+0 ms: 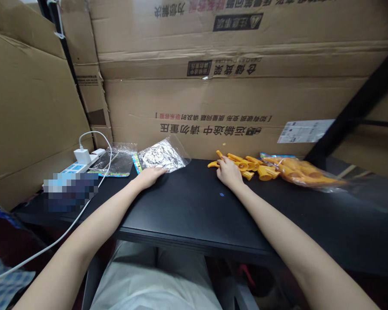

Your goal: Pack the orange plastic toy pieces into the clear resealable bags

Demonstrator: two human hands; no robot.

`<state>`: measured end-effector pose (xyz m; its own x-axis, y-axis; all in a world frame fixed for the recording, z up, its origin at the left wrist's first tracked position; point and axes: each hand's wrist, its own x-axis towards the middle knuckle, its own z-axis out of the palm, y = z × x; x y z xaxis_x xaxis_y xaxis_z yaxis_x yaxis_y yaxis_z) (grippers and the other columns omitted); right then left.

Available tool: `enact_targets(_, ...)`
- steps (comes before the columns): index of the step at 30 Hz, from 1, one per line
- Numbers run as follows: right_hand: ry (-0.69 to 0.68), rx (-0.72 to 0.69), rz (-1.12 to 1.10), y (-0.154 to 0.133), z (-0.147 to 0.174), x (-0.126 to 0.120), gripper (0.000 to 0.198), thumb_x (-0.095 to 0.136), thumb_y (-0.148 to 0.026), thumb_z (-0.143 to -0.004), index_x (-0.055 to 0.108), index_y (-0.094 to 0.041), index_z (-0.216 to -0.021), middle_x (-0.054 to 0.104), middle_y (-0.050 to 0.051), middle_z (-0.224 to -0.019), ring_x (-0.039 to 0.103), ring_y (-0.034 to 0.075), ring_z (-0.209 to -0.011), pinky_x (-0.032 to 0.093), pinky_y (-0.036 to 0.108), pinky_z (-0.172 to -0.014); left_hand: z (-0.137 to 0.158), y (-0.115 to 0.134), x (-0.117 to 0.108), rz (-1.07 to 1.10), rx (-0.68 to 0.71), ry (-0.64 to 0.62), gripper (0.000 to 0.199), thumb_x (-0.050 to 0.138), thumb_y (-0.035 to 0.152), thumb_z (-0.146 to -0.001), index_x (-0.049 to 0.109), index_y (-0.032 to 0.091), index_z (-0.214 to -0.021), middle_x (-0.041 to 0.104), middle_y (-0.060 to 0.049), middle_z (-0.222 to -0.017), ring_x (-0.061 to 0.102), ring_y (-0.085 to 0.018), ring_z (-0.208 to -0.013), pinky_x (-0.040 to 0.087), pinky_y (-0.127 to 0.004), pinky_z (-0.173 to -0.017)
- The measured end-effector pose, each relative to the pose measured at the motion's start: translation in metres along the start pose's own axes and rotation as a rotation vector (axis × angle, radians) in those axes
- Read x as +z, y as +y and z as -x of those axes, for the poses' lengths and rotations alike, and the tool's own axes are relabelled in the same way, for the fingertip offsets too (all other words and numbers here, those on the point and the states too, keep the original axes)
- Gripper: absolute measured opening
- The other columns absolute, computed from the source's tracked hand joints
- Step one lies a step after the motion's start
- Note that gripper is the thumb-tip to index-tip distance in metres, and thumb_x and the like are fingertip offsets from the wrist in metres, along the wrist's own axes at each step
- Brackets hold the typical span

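Right hand (pixel 229 173) rests on the loose yellow pieces (pixel 242 163), fingers curled; whether it pinches one cannot be told. The pile extends right. Left hand (pixel 150 175) lies flat, touching the clear bags (pixel 161 156).

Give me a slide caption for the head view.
Left hand on a silvery bag, right hand among loose orange plastic pieces.

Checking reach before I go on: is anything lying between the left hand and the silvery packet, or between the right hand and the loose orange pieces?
Nothing visible does. The left hand already has its fingertips at the near edge of the silvery packet. The right hand is already among the loose orange pieces, fingers touching them. The black table between the hands carries only a small blue dot.
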<state>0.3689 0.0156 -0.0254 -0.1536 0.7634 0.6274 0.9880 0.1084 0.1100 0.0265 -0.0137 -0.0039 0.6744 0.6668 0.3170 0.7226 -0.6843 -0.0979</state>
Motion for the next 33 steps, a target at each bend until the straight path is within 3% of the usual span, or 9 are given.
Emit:
enact_targets(5, -0.036, 0.141, 0.046, 0.000, 0.000, 0.000, 0.042, 0.037, -0.013, -0.076, 0.050, -0.004, -0.115, 0.053, 0.022, -0.108, 0.051, 0.029, -0.092, 0.041, 0.040, -0.074, 0.001, -0.010, 0.007, 0.013, -0.038, -0.025, 0.055, 0.034, -0.003, -0.075, 0.047, 0.021, -0.123, 0.055, -0.003, -0.123, 0.051, -0.014, -0.111, 0.029, -0.033, -0.103)
enact_targets(10, -0.037, 0.111, 0.044, 0.001, 0.000, -0.001, 0.040, 0.035, -0.011, -0.076, 0.052, -0.006, -0.112, 0.057, 0.018, -0.096, 0.052, 0.027, -0.086, 0.039, 0.037, -0.071, 0.003, -0.016, 0.008, 0.122, -0.190, -0.088, 0.050, 0.038, 0.003, -0.077, 0.049, 0.022, -0.122, 0.061, -0.003, -0.115, 0.057, -0.016, -0.104, 0.040, -0.027, -0.092)
enact_targets(13, 0.053, 0.017, -0.025, -0.002, 0.000, -0.006, 0.041, 0.035, -0.013, -0.078, 0.049, -0.007, -0.116, 0.057, 0.018, -0.103, 0.051, 0.027, -0.092, 0.038, 0.038, -0.075, 0.003, -0.015, 0.007, 0.138, -0.239, -0.089, 0.045, 0.039, 0.009, -0.080, 0.049, 0.021, -0.123, 0.061, -0.004, -0.114, 0.058, -0.016, -0.103, 0.043, -0.025, -0.088)
enact_targets(17, 0.132, -0.217, -0.089, -0.012, 0.001, -0.013, 0.042, 0.036, -0.015, -0.081, 0.045, -0.012, -0.122, 0.054, 0.015, -0.118, 0.052, 0.024, -0.098, 0.033, 0.038, -0.082, 0.004, -0.014, 0.007, 0.157, -0.277, -0.076, 0.040, 0.034, 0.018, -0.086, 0.047, 0.020, -0.125, 0.061, -0.005, -0.115, 0.057, -0.017, -0.104, 0.042, -0.027, -0.089)
enact_targets(22, 0.070, -0.532, -0.120, -0.028, 0.000, -0.015, 0.040, 0.033, -0.011, -0.083, 0.048, -0.016, -0.120, 0.057, 0.012, -0.118, 0.054, 0.020, -0.097, 0.029, 0.039, -0.088, 0.004, -0.016, 0.010, 0.207, -0.287, -0.080, 0.038, 0.034, 0.027, -0.089, 0.046, 0.021, -0.125, 0.057, -0.003, -0.120, 0.054, -0.016, -0.110, 0.039, -0.026, -0.094)
enact_targets(24, 0.017, -0.589, -0.123, -0.032, -0.001, -0.015, 0.038, 0.034, -0.012, -0.083, 0.051, -0.016, -0.117, 0.060, 0.012, -0.112, 0.055, 0.021, -0.097, 0.029, 0.040, -0.089, 0.004, -0.017, 0.012, 0.211, -0.285, -0.089, 0.038, 0.034, 0.027, -0.089, 0.047, 0.021, -0.124, 0.057, -0.003, -0.120, 0.054, -0.016, -0.109, 0.039, -0.026, -0.094)
enact_targets(29, -0.119, -0.471, -0.201, -0.030, -0.003, -0.011, 0.033, 0.040, -0.025, -0.084, 0.055, -0.016, -0.112, 0.063, 0.012, -0.104, 0.057, 0.024, -0.096, 0.039, 0.039, -0.082, 0.004, -0.021, 0.013, 0.205, -0.292, -0.083, 0.037, 0.034, 0.028, -0.088, 0.052, 0.018, -0.120, 0.059, -0.005, -0.117, 0.055, -0.017, -0.107, 0.040, -0.026, -0.092)
enact_targets(33, -0.199, -0.352, -0.267, -0.026, -0.002, -0.011, 0.045, 0.043, -0.043, -0.083, 0.055, -0.013, -0.114, 0.062, 0.014, -0.108, 0.058, 0.025, -0.096, 0.043, 0.038, -0.083, 0.004, -0.023, 0.011, 0.188, -0.312, -0.077, 0.036, 0.035, 0.027, -0.088, 0.056, 0.017, -0.115, 0.061, -0.005, -0.115, 0.056, -0.018, -0.106, 0.040, -0.026, -0.092)
